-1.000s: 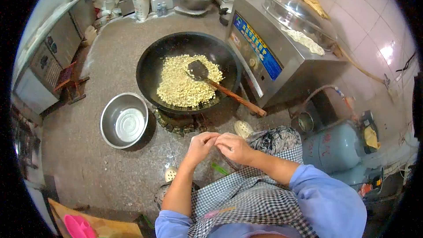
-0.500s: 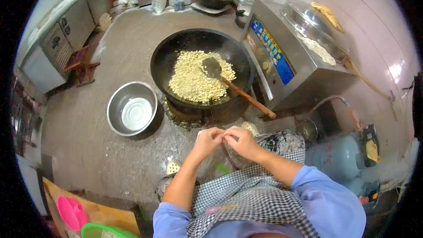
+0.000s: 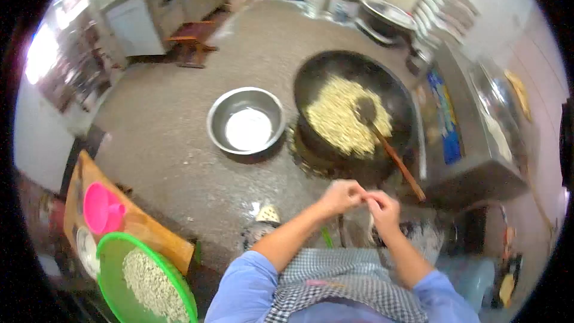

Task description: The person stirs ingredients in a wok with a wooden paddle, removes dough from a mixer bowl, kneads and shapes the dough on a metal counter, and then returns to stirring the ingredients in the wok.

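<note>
My left hand (image 3: 345, 197) and my right hand (image 3: 382, 208) meet at their fingertips, both pinched, in front of my checked apron (image 3: 335, 260). Anything between the fingers is too small or hidden to make out. Just beyond them sits a large black wok (image 3: 391, 84) containing a heap of pale yellow kernel-like pieces (image 3: 338, 116). A spatula (image 3: 396, 157) with a wooden handle rests in the wok, its dark blade on the heap and its handle over the near rim. Left of the wok, a steel basin (image 3: 219, 121) stands on the floor.
At lower left, a wooden bench (image 3: 156, 236) bears a pink plastic scoop (image 3: 98, 210); a green basin (image 3: 106, 275) of pale pieces is beside it. A metal machine (image 3: 478, 164) stands right of the wok. Farther back are a small stool (image 3: 192, 33) and stacked white sacks (image 3: 439, 9).
My view has turned left, so the wok and steel basin appear farther right and more of the green basin shows. My hands stay together at the fingertips.
</note>
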Demonstrator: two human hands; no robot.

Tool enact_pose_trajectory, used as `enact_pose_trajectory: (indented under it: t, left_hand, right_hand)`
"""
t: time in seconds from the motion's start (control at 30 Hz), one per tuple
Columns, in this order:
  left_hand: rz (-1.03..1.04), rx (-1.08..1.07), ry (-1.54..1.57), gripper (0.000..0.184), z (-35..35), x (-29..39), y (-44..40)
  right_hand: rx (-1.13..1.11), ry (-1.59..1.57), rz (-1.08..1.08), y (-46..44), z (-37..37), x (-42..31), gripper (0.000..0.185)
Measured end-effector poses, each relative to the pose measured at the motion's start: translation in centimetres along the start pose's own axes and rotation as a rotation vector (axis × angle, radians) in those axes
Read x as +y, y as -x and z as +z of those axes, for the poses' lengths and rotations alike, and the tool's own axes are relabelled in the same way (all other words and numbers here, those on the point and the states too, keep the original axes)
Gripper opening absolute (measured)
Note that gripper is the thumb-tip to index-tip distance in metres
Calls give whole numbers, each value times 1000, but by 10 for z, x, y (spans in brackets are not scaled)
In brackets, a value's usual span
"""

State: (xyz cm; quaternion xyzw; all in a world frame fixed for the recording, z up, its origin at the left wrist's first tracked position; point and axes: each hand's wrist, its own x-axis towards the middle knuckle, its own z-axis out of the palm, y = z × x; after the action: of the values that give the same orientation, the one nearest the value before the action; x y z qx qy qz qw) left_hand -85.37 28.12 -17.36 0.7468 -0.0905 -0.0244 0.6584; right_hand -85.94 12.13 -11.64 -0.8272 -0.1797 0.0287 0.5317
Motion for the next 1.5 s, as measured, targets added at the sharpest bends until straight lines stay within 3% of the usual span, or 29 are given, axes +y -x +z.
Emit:
enact_pose_trajectory:
  t: [0.23, 0.43, 0.63, 0.97, 1.07, 1.17, 1.27, 1.47, 1.5]
  left_hand:
    - [-28, -6, 152, 14, -3, 0, 4]
    - [-166, -84, 494, 14, -10, 1, 4]
    - [-218, -99, 639, 13, -14, -3, 1]
    - [-378, -126, 989, 10, -11, -7, 3]
    - [-369, -88, 932, 10, -7, -9, 1]
    - [-378, -46, 596, 9, -8, 5, 1]
    - [-307, -81, 500, 10, -7, 3, 0]
    - [-29, -74, -104, 20, -6, -12, -4]
    - [-14, -66, -95, 19, -5, -13, -3]
  right_hand:
    - [54, -147, 95, -2, 7, 4, 10]
    - [6, -179, 112, -4, 7, -3, 13]
    - [5, -170, 8, -4, 11, -9, 15]
    - [-76, 127, -369, -4, 8, -13, 15]
    - [-97, 185, -423, -5, 10, -9, 16]
    - [-108, 207, -412, -6, 8, -14, 17]
    - [-110, 157, -369, -8, 6, -14, 17]
    - [-143, 91, -239, -7, 5, -10, 15]
    - [-150, 94, -237, -7, 5, -9, 15]
